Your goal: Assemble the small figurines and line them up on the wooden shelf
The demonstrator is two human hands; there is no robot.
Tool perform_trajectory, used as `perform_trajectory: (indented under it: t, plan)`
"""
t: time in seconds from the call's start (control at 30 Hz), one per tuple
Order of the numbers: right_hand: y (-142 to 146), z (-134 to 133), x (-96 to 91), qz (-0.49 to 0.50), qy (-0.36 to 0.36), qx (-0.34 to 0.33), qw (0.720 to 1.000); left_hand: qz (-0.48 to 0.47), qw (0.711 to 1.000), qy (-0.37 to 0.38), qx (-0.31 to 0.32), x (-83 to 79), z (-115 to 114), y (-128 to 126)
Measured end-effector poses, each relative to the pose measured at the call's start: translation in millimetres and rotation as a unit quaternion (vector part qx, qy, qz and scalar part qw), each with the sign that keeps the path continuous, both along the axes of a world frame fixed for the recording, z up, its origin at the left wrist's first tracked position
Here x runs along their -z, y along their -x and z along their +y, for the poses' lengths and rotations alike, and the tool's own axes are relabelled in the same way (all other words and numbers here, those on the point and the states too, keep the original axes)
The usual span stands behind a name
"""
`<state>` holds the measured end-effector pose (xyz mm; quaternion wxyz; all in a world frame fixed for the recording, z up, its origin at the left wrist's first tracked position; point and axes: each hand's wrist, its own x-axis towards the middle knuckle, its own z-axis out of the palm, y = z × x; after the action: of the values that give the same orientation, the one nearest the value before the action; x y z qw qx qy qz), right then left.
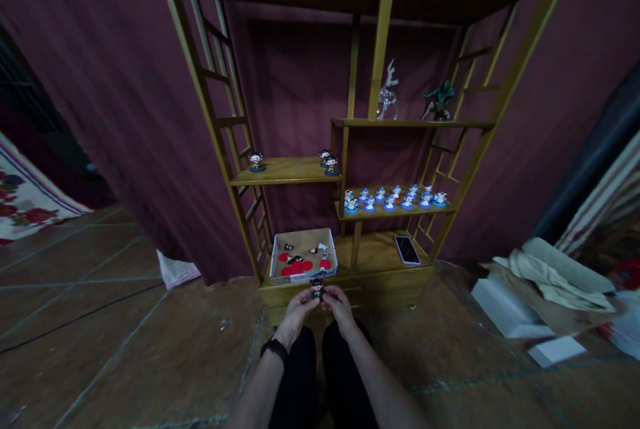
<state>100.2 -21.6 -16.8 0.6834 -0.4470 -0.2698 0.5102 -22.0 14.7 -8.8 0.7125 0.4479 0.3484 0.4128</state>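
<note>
Between my two hands, just above my knees, is a small black-haired figurine [317, 288] with red on it, held upright. My left hand [298, 308] grips its left side, and my right hand [339, 304] grips its right side; both sets of fingers are closed. Just beyond them stands a shallow box [305, 241] with several red discs and small figurine parts inside. On the shelf [295, 169] above, one similar figurine [256, 161] stands at the left end and two more [331, 164] at the right end.
Several blue-and-white figurines [390, 202] stand on the right shelf, below a clear deer figure [388, 97] and a green figure [440, 100]. A phone [407, 250] lies on the bottom board. White boxes [510, 309] and cloth [555, 276] are on the floor at right.
</note>
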Motion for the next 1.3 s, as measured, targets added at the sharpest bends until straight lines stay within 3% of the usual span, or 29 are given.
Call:
perform_trajectory:
  t: [0.17,0.47,0.67,0.93,1.3]
  plan:
    - [2.1,0.8,0.4,0.008,-0.011,-0.008,1.0,-0.015,1.0,-0.014,0.023,-2.0,-1.6,2.1]
    - [1.5,2.8,5.0,-0.008,0.011,-0.002,1.0,-0.015,1.0,-0.016,-0.015,-2.4,-1.6,0.7]
    - [-2.4,2.3,6.2,-0.009,0.023,-0.038,0.999,-0.011,0.999,-0.037,-0.023,-5.3,-4.1,-0.5]
    - [-4.6,2.5,8.4,-0.008,0.024,-0.037,0.999,0.09,0.993,-0.066,-0.04,-8.2,-8.3,-7.3]
    - [-4.6,1.1,3.8,-0.065,0.016,-0.055,0.996,0.177,0.967,-0.164,-0.086,10.1,-0.3,-12.9]
